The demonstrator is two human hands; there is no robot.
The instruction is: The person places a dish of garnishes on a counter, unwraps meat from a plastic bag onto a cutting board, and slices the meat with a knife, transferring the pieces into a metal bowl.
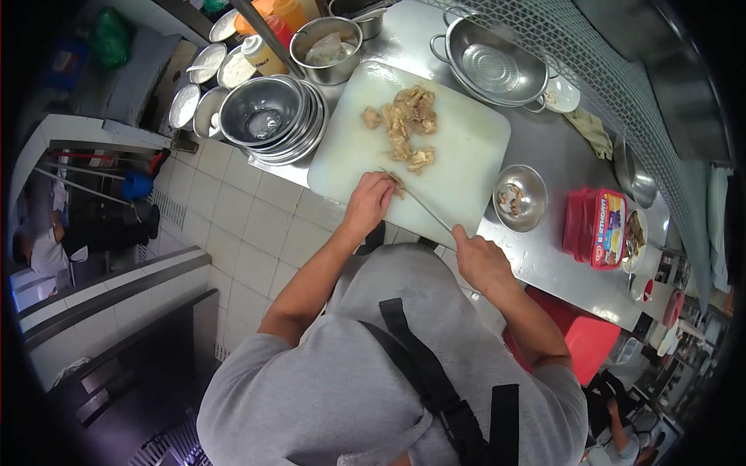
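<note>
The right hand had its fingers clamped on the knife. The left hand had its fingers together at a small piece of meat near the blade; its grip could not be confirmed. Sound cutting required tucked fingertips. The pile lay farther up the board, the bowl beside it.

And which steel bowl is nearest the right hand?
The small bowl of scraps beside the cutting board; the stacked bowls and far-right bowl are farther.
</note>
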